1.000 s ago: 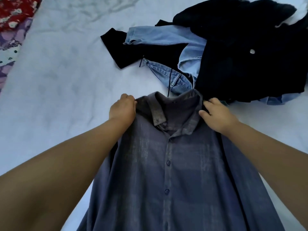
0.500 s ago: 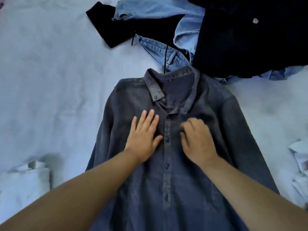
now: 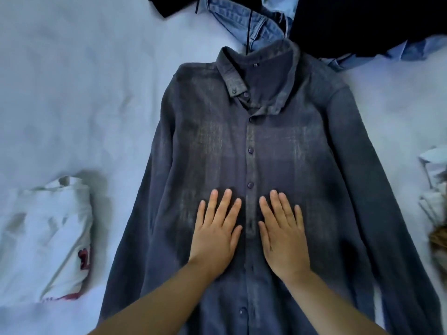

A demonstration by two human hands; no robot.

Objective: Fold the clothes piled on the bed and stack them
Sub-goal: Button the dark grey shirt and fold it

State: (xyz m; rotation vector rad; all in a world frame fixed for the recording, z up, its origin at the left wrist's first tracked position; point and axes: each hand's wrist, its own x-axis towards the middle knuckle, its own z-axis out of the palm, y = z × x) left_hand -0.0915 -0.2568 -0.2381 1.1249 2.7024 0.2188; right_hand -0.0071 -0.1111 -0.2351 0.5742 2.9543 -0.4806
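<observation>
- Under both palms, front side up on the pale bedsheet (image 3: 84, 81): dark blue-grey button shirt (image 3: 314, 165), buttoned, collar at the far end, both sleeves lying down along its sides.
- Left hand (image 3: 215, 235): flat on the shirt front, just left of the button placket (image 3: 250, 189); fingers (image 3: 226, 204) straight and slightly spread, gripping nothing, tips pointing toward the collar.
- Right hand (image 3: 283, 238): flat on the shirt front, just right of the placket, level with the left hand; fingers (image 3: 278, 206) straight, close together, gripping nothing.
- Between the two hands: narrow strip of placket, one button just beyond the fingertips.
- Well beyond the fingertips: collar (image 3: 232, 76), open at the neck, small size tag visible inside.
- Past the collar, at the far edge of view: light blue jeans (image 3: 246, 22), partly under a black garment (image 3: 362, 22); another scrap of black cloth (image 3: 169, 6) further left; thin dark cord (image 3: 249, 30) running across the denim to the collar.
- Left of the left hand, apart from the shirt sleeve: folded white garment (image 3: 48, 238) with red print at its near corner.
- Right of the right hand, at the frame edge: crumpled white items (image 3: 435, 180), kind not discernible; something brown (image 3: 441, 240) below them, cut off by the frame.
</observation>
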